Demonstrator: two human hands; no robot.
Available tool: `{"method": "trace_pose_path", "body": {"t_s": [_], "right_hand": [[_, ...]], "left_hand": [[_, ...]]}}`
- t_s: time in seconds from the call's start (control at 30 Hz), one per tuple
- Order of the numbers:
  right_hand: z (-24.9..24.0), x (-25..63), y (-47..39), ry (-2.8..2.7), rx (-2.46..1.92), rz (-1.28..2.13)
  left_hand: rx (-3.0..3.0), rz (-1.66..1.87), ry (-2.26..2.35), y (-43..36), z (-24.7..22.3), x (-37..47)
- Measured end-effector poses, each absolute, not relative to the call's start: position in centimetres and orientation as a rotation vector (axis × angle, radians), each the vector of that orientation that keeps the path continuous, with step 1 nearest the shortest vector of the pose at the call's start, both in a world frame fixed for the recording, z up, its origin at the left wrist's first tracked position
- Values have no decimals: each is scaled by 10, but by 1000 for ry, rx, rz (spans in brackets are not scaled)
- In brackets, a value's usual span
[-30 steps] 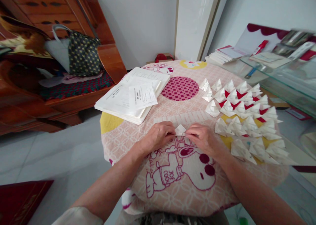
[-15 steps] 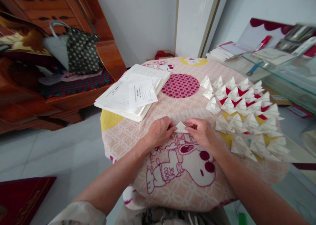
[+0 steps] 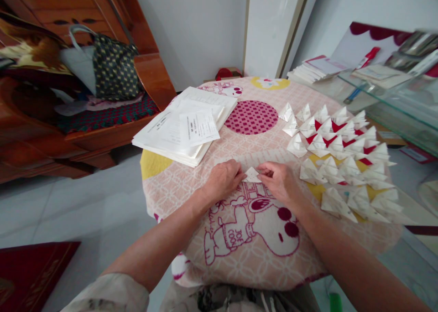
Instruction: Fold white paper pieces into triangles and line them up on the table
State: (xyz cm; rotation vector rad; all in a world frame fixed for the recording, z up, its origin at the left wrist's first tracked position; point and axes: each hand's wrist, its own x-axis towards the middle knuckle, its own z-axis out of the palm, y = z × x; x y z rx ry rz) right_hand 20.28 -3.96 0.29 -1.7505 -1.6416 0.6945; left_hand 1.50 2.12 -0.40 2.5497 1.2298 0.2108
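Observation:
A small folded paper triangle (image 3: 252, 175) lies point up on the patterned tablecloth (image 3: 236, 143), between my two hands. My left hand (image 3: 226, 176) pinches its left corner, fingers pressed together. At the right corner, the closed fingers of my right hand (image 3: 276, 179) hold the paper. Rows of folded white paper pieces (image 3: 329, 168) stand to the right of my right hand. A thick stack of white paper (image 3: 171, 132) lies beyond my left hand, with a smaller printed sheet (image 3: 200, 127) on top.
A glass shelf (image 3: 393, 104) at the right holds papers, a red marker (image 3: 368, 57) and metal containers. At the left, a wooden bench (image 3: 112, 125) bears a dark patterned bag (image 3: 114, 68). A dark red object (image 3: 32, 271) lies at the lower left.
The whole view has shifted very slightly. Both hands remain at the corners of the paper triangle, with no other clear movement.

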Motion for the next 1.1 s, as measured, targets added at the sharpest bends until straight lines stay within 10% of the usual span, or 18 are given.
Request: {"method": "trace_pose_path", "body": {"t_s": [1.1], "right_hand": [[-10, 230, -31, -1531, -1682, 917]], "left_hand": [[2775, 487, 514, 15, -10, 11]]}}
